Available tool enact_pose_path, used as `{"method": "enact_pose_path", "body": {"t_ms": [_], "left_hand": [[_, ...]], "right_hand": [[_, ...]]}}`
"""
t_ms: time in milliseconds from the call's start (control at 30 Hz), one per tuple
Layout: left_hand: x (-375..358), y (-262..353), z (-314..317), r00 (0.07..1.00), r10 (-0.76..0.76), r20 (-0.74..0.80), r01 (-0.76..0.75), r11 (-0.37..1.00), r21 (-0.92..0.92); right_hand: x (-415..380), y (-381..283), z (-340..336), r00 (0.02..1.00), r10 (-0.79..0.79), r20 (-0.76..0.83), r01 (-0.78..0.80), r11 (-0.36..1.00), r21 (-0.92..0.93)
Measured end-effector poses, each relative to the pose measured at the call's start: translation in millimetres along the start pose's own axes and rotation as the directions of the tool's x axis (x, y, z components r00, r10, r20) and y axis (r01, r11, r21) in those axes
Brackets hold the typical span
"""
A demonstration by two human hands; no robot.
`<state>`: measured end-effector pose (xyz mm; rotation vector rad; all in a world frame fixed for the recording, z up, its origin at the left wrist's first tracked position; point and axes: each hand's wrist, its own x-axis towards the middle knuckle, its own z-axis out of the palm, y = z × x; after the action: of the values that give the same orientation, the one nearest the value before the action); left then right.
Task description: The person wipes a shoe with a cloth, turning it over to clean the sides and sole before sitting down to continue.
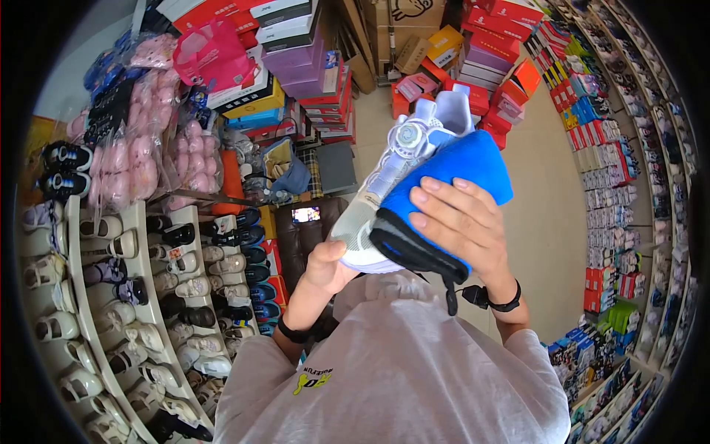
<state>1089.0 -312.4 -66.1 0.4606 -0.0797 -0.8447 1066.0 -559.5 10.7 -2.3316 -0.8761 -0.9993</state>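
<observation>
My left hand (328,268) grips the toe end of a white and blue sneaker (405,158) with a round dial on its top, holding it up in front of me. My right hand (460,220) presses a blue cloth (458,176) with a black edge against the side of the sneaker, fingers spread over the cloth. A black band sits on each wrist. My grey shirt (399,370) fills the lower middle of the view.
A white rack (140,296) with several small shoes stands at the left. Bags of pink slippers (133,159) hang above it. Stacked shoe boxes (296,66) rise at the back, and shelves of boxes (614,170) line the right wall. A tan floor (547,244) runs between.
</observation>
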Motion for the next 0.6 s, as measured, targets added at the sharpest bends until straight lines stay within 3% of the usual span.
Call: {"method": "enact_pose_path", "body": {"t_ms": [433, 600], "left_hand": [[-21.1, 3.7, -36.7, 1.0, 0.013, -0.005, -0.013, 0.996, -0.086], [-24.9, 11.2, -39.0, 0.999, 0.025, -0.035, -0.027, 0.998, -0.055]], "right_hand": [[-5.1, 11.4, 41.8, 0.938, 0.304, -0.167, -0.285, 0.95, 0.128], [-11.1, -7.0, 69.5, 0.969, 0.232, -0.081, -0.218, 0.964, 0.153]]}}
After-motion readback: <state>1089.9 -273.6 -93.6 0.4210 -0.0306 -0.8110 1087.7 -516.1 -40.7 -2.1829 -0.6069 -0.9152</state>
